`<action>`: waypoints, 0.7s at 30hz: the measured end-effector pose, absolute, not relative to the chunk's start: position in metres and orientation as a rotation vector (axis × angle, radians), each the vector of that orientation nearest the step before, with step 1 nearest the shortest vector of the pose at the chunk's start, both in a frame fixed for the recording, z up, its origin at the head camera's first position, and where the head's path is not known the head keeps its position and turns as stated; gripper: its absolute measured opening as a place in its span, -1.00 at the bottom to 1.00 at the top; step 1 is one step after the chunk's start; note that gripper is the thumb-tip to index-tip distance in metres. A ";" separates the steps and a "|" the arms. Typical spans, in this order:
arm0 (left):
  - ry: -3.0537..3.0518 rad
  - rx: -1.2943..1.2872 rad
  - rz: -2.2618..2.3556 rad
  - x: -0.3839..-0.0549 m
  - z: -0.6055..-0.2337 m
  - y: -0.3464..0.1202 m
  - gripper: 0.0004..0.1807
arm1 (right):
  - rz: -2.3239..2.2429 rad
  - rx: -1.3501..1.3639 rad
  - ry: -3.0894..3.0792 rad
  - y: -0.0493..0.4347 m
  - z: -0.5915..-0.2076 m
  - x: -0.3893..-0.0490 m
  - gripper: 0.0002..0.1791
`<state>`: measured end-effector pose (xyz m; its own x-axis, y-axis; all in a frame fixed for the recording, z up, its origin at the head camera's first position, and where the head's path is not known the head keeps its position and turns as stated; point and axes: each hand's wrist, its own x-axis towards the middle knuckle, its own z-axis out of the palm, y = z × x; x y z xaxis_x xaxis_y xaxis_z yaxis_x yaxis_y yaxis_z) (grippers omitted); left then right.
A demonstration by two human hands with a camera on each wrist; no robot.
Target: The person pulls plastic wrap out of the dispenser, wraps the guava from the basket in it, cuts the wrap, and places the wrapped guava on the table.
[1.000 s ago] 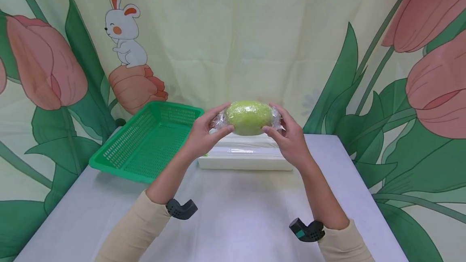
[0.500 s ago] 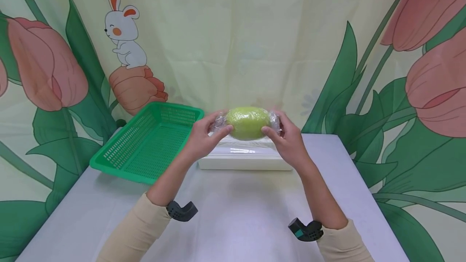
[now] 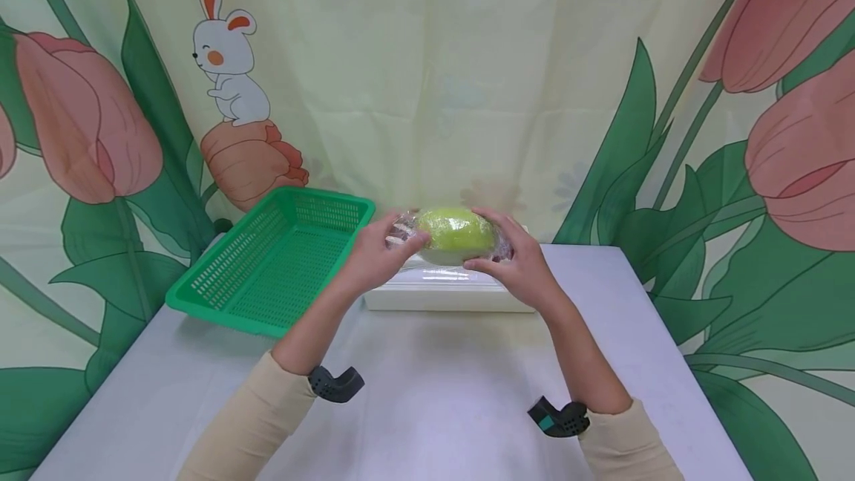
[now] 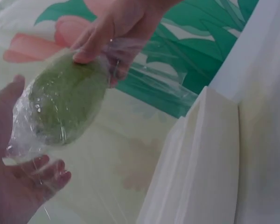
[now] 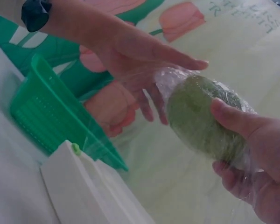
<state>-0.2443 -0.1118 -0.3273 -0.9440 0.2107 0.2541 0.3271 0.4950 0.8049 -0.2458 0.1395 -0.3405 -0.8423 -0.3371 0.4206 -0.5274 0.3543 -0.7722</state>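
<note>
A smooth green oval fruit (image 3: 457,232), wrapped in clear cling film (image 4: 21,133), is held up over the white box. My right hand (image 3: 517,262) grips its right end, the thumb (image 5: 233,116) lying on its near side in the right wrist view. At the left end my left hand (image 3: 377,254) stands with thumb and fingers spread around the bunched film, its fingers fairly straight in the right wrist view. From the fruit, loose film stretches toward the box in the left wrist view.
A long white cling film box (image 3: 447,300) lies behind the hands on the white table (image 3: 427,392). To its left sits a green perforated basket (image 3: 267,273), partly behind the left forearm. A printed curtain (image 3: 414,80) hangs behind the table.
The wrapped fruit has come down a little and turned slightly. My right hand has slid from the film end onto the fruit's body, while the left fingers have moved down with it.
</note>
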 end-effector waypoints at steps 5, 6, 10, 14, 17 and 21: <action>-2.452 -0.817 -1.463 -0.248 -0.336 -0.115 -0.04 | 1.511 0.769 -2.469 0.141 -0.343 -0.250 -0.18; -2.434 -0.862 -1.467 -0.249 -0.338 -0.116 -0.04 | 1.494 0.768 -2.483 0.141 -0.343 -0.251 -0.19; -2.406 -0.908 -1.500 -0.254 -0.345 -0.115 -0.16 | 1.433 0.769 -2.534 0.141 -0.345 -0.254 -0.21; -2.389 -0.878 -1.563 -0.257 -0.349 -0.115 -0.22 | 1.399 0.749 -2.560 0.141 -0.350 -0.255 -0.09; -2.402 -0.856 -1.674 -0.259 -0.351 -0.116 -0.24 | 1.459 0.758 -2.531 0.143 -0.355 -0.254 0.01; -2.461 -0.790 -1.768 -0.260 -0.354 -0.119 -0.28 | 1.567 0.806 -2.455 0.145 -0.362 -0.256 -0.08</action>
<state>-0.2598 -0.1185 -0.3542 -0.8727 0.3907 0.2927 0.4021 0.2353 0.8848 -0.2563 0.1445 -0.3618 -0.8510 -0.3699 0.3728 -0.4939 0.3225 -0.8075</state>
